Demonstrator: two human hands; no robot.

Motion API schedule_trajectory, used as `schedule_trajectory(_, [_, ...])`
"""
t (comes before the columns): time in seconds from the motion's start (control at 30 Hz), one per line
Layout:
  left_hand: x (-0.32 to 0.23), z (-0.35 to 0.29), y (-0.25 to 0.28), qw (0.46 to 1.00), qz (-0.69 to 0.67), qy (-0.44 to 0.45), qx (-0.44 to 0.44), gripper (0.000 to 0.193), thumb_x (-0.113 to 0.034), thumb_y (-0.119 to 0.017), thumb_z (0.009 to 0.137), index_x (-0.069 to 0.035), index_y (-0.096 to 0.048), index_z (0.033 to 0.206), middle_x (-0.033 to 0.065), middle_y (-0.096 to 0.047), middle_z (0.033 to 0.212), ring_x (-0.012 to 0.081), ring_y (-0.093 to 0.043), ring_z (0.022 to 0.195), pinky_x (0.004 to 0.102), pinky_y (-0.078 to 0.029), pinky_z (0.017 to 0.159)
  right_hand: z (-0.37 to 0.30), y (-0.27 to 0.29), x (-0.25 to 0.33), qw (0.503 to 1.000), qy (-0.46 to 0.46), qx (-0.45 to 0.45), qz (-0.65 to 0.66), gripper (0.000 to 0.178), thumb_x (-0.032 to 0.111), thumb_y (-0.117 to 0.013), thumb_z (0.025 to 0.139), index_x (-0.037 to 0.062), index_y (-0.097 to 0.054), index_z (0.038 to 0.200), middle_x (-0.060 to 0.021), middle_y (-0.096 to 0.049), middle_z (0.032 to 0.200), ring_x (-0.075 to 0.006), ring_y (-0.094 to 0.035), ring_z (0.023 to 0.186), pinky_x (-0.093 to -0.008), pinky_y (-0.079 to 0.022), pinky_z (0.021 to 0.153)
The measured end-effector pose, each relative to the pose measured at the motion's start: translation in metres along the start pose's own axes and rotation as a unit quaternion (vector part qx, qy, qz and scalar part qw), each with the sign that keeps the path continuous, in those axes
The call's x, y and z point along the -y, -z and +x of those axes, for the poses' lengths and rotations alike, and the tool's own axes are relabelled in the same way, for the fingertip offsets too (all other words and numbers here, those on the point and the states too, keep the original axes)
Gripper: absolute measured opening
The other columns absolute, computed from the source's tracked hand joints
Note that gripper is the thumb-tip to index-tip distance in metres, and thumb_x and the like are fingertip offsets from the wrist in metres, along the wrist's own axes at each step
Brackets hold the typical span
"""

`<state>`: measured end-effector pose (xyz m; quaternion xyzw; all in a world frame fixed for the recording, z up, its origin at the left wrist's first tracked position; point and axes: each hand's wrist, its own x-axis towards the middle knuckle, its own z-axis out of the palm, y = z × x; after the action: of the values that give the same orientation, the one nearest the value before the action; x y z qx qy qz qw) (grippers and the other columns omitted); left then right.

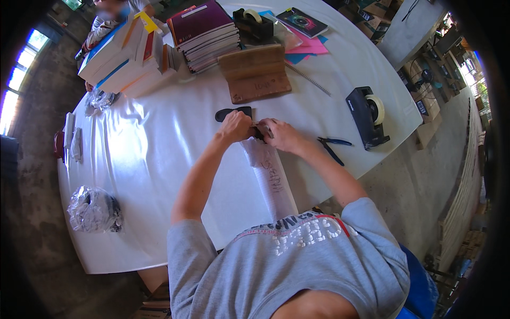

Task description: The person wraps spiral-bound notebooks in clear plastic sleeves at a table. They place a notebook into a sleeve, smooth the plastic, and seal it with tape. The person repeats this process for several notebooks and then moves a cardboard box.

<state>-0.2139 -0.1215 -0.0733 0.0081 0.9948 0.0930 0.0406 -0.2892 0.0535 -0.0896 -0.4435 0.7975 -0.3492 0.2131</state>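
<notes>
My left hand [236, 126] and my right hand [280, 134] meet at the far end of a long white bundle [271, 178] with handwriting on it, which stretches from them toward my chest. Both hands have bent fingers pinching at that end. A small dark piece shows between them, too hidden to name. Beyond my left hand lies a black tool-like thing [226, 113] with a rounded end, partly covered by the hand. Blue-handled pliers [334, 147] rest on the table, right of my right forearm.
The table [154, 191] has a glossy white cover. A brown wooden stand [257, 74], a stack of purple-covered books [207, 40] and thick books [130, 56] stand at the back. A black tape dispenser [366, 118] is at the right, a plastic-wrapped bundle [94, 210] at the left.
</notes>
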Motion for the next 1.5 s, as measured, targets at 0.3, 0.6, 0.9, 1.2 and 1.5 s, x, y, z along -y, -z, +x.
schedule_trajectory(0.3, [-0.011, -0.025, 0.000, 0.949, -0.172, 0.034, -0.262, 0.033, -0.011, -0.063, 0.071, -0.008, -0.060, 0.103, 0.0138, -0.054, 0.113, 0.0293, -0.055, 0.102, 0.0376, -0.044, 0.086, -0.044, -0.009, -0.009, 0.997, 0.066, -0.007, 0.047, 0.035, 0.006, -0.062, 0.077, 0.0091, -0.058, 0.111, -0.0124, -0.045, 0.131, -0.0297, -0.050, 0.112, -0.0356, -0.045, 0.091])
schedule_trajectory(0.6, [-0.037, -0.052, -0.021, 0.988, -0.130, -0.004, -0.086, 0.063, -0.030, -0.080, 0.061, -0.007, -0.053, 0.114, 0.0104, -0.049, 0.115, 0.0300, -0.047, 0.110, 0.0369, -0.039, 0.095, -0.035, -0.009, -0.007, 0.999, 0.031, 0.003, 0.020, 0.036, 0.014, -0.071, 0.071, 0.0084, -0.061, 0.106, -0.0146, -0.042, 0.129, -0.0315, -0.047, 0.114, -0.0357, -0.040, 0.096])
schedule_trajectory(0.9, [-0.049, -0.060, -0.028, 0.963, -0.241, -0.011, -0.121, 0.051, -0.032, -0.082, 0.056, -0.006, -0.064, 0.096, 0.0109, -0.048, 0.116, 0.0336, -0.042, 0.112, 0.0407, -0.038, 0.095, -0.039, -0.008, -0.005, 0.998, 0.027, -0.037, 0.036, 0.023, 0.011, -0.071, 0.069, 0.0125, -0.069, 0.092, -0.0134, -0.038, 0.132, -0.0317, -0.043, 0.119, -0.0380, -0.039, 0.098])
schedule_trajectory(1.2, [-0.109, -0.084, -0.049, 0.947, -0.178, 0.118, -0.239, 0.039, -0.023, -0.074, 0.065, -0.002, -0.060, 0.095, 0.0135, -0.050, 0.112, 0.0328, -0.046, 0.108, 0.0414, -0.038, 0.092, -0.053, -0.012, -0.008, 0.959, 0.241, -0.119, -0.087, 0.012, 0.008, -0.061, 0.076, 0.0089, -0.069, 0.085, -0.0069, -0.041, 0.130, -0.0285, -0.043, 0.118, -0.0392, -0.038, 0.096])
schedule_trajectory(1.5, [-0.110, -0.098, -0.026, 0.950, -0.260, 0.093, -0.147, 0.071, -0.033, -0.085, 0.048, -0.006, -0.053, 0.106, 0.0096, -0.051, 0.107, 0.0301, -0.049, 0.104, 0.0375, -0.043, 0.088, -0.064, -0.008, -0.016, 0.988, 0.139, 0.043, -0.054, 0.009, 0.009, -0.051, 0.084, 0.0065, -0.055, 0.092, -0.0087, -0.036, 0.127, -0.0311, -0.027, 0.127, -0.0465, -0.023, 0.101])
